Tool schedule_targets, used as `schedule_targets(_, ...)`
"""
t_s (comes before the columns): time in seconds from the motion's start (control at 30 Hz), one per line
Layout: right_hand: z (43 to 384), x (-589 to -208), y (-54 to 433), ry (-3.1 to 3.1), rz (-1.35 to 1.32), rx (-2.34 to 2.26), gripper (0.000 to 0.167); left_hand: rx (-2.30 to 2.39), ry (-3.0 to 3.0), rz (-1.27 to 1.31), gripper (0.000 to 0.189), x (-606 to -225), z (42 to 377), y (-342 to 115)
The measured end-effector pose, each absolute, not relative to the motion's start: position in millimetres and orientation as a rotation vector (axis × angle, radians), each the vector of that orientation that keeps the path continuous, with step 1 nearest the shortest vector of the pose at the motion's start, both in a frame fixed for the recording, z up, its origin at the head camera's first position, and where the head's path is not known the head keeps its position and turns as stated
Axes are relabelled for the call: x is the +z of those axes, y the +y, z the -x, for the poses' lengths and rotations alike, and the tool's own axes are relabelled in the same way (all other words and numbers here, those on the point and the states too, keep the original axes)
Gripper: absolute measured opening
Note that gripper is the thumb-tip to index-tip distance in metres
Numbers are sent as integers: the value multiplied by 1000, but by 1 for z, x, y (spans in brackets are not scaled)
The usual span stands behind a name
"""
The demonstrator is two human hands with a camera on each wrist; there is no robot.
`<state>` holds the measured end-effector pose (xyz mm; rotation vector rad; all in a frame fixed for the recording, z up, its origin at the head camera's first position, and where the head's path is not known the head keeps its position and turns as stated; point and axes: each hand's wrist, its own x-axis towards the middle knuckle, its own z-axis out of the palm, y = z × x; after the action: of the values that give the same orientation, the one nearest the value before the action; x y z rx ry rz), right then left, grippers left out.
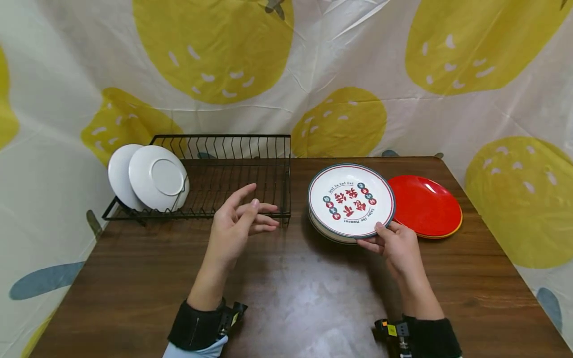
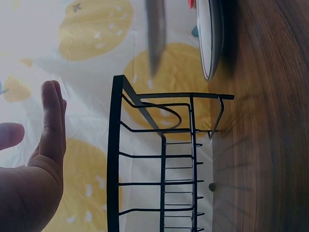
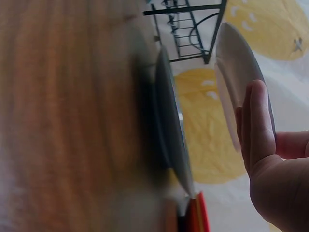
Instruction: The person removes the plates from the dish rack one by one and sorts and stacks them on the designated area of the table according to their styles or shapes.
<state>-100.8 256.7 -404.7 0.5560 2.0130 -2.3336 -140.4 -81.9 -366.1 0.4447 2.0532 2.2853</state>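
Note:
My right hand pinches the near right rim of a white plate with red characters and a blue edge, thumb on top and fingers beneath. In the right wrist view that plate is raised, with a gap between it and the plate below. The lower plate rests on the table, mostly hidden in the head view. My left hand hovers in front of the black dish rack, fingers loosely extended, holding nothing. Two white plates lean upright at the rack's left end.
Red plates with a yellow rim lie flat to the right of the held plate. The brown wooden table carries everything. Behind its back edge hangs a white curtain with yellow fruit patterns.

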Motion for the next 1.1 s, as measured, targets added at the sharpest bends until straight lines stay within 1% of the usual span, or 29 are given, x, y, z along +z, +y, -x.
schedule_targets(0.3,106,-425,253,1936,-581,-2327,50,2300,2057,-457,48,-365,141,-83)
schedule_targets(0.67,107,-427,252,1894,-604,-2351,53,2300,2084,-432,46,-365,142,-85)
schedule_targets(0.77,107,-426,251,1942,-605,-2289,56,2295,2096,-424,46,-364,142,-86)
schedule_targets(0.8,107,-426,251,1975,-607,-2248,58,2290,2103,-424,45,-364,142,-86)
schedule_targets(1.0,106,-420,253,2239,-599,-1883,93,2321,2166,-410,40,-362,143,-92)
schedule_targets(1.03,106,-419,253,2264,-590,-1843,96,2347,2171,-397,39,-361,143,-94)
schedule_targets(1.1,105,-418,253,2286,-576,-1805,96,2397,2184,-372,37,-360,144,-97)
